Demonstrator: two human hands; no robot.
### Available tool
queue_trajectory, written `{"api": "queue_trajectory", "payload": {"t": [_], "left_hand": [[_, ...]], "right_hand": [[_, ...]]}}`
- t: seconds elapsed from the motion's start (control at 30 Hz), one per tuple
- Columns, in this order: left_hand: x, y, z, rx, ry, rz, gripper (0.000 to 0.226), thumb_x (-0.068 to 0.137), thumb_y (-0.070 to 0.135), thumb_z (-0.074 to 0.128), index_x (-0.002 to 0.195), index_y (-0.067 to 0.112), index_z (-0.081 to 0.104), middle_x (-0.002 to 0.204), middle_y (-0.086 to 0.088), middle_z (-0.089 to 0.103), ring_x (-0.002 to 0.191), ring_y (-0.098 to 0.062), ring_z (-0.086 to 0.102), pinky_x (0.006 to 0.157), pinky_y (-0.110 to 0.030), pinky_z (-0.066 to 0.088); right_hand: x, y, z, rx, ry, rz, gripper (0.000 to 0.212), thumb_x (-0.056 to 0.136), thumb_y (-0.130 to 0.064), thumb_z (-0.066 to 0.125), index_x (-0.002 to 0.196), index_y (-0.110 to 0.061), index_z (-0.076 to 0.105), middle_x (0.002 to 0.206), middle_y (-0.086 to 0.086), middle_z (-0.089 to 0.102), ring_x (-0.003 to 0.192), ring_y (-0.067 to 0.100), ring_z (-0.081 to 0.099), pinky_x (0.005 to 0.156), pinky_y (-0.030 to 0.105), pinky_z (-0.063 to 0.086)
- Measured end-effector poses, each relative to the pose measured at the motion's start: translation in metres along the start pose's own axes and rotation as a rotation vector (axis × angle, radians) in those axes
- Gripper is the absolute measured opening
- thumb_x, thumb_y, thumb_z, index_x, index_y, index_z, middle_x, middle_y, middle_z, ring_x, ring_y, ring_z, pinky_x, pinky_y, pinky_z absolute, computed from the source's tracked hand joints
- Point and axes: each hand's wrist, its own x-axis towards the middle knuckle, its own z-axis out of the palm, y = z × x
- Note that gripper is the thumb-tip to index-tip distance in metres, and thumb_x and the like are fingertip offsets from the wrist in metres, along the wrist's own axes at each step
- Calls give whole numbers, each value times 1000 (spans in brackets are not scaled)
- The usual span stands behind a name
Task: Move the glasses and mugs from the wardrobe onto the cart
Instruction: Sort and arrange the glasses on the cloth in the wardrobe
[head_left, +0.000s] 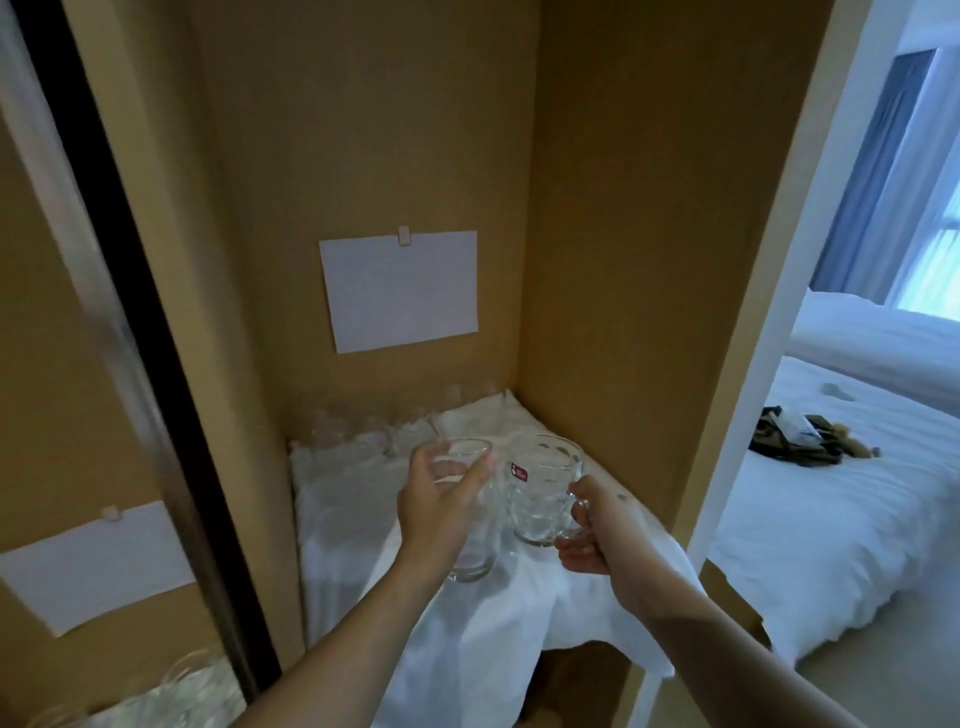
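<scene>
At the far left a mirrored sliding door (78, 467) reflects a sheet of paper and some glassware. Inside the wardrobe (623, 260), a white paper sheet (399, 290) hangs clipped to the back wall above a shelf covered by a white cloth (467, 623). More clear glasses (363, 434) stand in a blurred row at the back of that shelf. The left hand (441, 514) grips a tall clear glass (470, 519) around its side, over the cloth. Just beside it, the right hand (592, 525) holds a dimpled glass mug (545, 488) by its handle; the mug bears a red sticker. Through the opening at right lies a bed (831, 519) with white linen
</scene>
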Motion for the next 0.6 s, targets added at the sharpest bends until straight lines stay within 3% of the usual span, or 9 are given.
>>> {"api": "queue_trajectory", "payload": {"t": [0.1, 0.2, 0.3, 0.53, 0.6], "left_hand": [[21, -15, 1, 16, 23, -28, 55, 64, 63, 84, 107, 41, 57, 104, 11, 68, 88, 2, 65, 61, -10, 47], [38, -32, 2, 34, 44, -35, 48, 71, 53, 87, 107, 42, 57, 107, 10, 67, 94, -2, 65, 69, -18, 47], [49, -48, -1, 60, 71, -35, 56, 72, 48, 88, 116, 35, 57, 111, 10, 65, 101, -6, 64, 74, -18, 47], [65, -84, -11, 199, 146, -48, 67, 63, 29, 97, 112, 28, 52, 109, 11, 63, 102, -5, 60, 76, -17, 46], [69, -93, -14, 227, 182, -59, 70, 62, 27, 97, 114, 24, 51, 108, 8, 63, 99, -6, 61, 74, -13, 46]], "right_hand": [[25, -1, 14, -10, -16, 36, 35, 91, -40, 60, 87, -5, 63, 90, 23, 71, 68, 31, 68, 56, 30, 57], [48, 4, 24, -26, -19, -3, 37, 87, -42, 62, 86, -5, 66, 93, 27, 73, 70, 34, 72, 62, 37, 62], [64, 10, 33, -34, -29, -11, 37, 83, -43, 63, 80, -6, 67, 86, 26, 74, 70, 36, 73, 61, 38, 62], [104, 18, 54, -56, -114, 57, 33, 89, -36, 64, 73, -7, 65, 67, 16, 70, 64, 32, 71, 56, 32, 58], [114, 19, 61, -29, -172, 80, 31, 90, -31, 63, 68, -9, 61, 57, 12, 63, 53, 26, 63, 52, 31, 56]]}}
